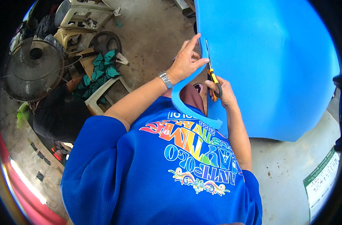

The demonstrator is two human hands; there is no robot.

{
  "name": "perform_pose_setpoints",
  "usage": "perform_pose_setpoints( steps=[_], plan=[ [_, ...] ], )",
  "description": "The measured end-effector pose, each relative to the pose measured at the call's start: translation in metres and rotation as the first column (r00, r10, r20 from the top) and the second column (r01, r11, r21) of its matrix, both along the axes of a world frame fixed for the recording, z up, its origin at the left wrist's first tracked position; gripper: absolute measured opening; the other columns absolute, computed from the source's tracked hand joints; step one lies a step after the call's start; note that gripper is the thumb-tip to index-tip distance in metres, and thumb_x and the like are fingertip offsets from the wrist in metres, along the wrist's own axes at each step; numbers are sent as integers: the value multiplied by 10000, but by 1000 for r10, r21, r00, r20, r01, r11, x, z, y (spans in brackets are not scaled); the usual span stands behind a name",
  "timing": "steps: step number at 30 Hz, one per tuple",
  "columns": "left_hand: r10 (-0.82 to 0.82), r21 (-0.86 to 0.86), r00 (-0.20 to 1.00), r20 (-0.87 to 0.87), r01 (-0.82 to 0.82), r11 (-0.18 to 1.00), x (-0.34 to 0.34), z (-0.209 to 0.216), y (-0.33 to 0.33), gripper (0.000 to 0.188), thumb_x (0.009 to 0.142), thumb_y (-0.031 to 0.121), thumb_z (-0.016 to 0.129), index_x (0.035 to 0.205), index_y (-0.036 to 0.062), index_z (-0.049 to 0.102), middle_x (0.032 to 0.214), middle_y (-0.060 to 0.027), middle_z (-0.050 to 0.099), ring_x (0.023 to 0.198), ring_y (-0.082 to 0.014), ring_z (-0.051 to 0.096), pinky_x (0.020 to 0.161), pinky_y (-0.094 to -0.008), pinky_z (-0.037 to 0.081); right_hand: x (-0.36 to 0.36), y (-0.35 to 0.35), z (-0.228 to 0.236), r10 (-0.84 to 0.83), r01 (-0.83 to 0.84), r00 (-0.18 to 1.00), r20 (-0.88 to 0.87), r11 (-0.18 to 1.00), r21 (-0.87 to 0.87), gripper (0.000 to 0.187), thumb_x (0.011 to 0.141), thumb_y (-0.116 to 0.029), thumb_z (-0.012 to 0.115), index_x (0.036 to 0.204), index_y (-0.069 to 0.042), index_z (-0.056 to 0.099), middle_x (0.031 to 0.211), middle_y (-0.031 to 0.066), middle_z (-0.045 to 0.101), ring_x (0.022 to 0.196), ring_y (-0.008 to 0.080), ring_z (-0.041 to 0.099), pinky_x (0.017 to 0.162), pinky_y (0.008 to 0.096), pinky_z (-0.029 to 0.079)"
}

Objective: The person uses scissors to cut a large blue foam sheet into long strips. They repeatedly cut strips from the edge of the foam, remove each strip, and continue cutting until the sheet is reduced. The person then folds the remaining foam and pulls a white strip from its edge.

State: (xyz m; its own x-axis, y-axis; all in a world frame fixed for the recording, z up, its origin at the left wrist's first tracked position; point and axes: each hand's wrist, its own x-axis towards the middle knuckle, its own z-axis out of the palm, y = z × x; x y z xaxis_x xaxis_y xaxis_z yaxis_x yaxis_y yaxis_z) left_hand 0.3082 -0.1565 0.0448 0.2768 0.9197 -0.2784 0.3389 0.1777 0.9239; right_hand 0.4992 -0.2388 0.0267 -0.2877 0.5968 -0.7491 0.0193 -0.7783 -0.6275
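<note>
A large blue foam sheet [268,67] spreads out ahead and to the right. My right hand [226,92] is closed around scissors [214,78] with black, yellow and orange handles. Their blades point away from me and lie at the sheet's left margin. A narrow foam strip [177,98] runs along that margin, then curls back toward me, its loose end lying against my blue shirt. My left hand [186,60], with a metal watch at the wrist, grips the strip near the blades. Its thumb and index finger show on the foam, while the other fingers are curled and partly hidden.
The sheet rests over a pale tabletop [279,168] with a printed paper [323,183] on it. To the left are a standing fan [34,69], plastic chairs [84,15], a steering wheel [105,42], teal scraps [99,69] and a person in black [60,114].
</note>
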Motion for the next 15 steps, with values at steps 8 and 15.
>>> perform_pose_setpoints(
  steps=[8,15],
  plan=[
    [-48,145,999,15,45,988,2,5,9,896,803,-19,750,1538,168,271,1373,-170,395,922,-190,658,786,-294,617,3,-9,5,-32,37,994,-107,998,45,485,793,-451,803,961,-38,614,736,36,617,625,109,582,534,256,450],
    [-40,13,995,88,39,999,1,1,-10,917,806,4,753,1552,175,247,1380,-172,394,919,-188,662,787,-293,614,6,0,6,11,-8,996,-88,999,35,496,795,-474,793,955,-39,618,750,41,620,622,107,581,516,244,434]
  ],
)
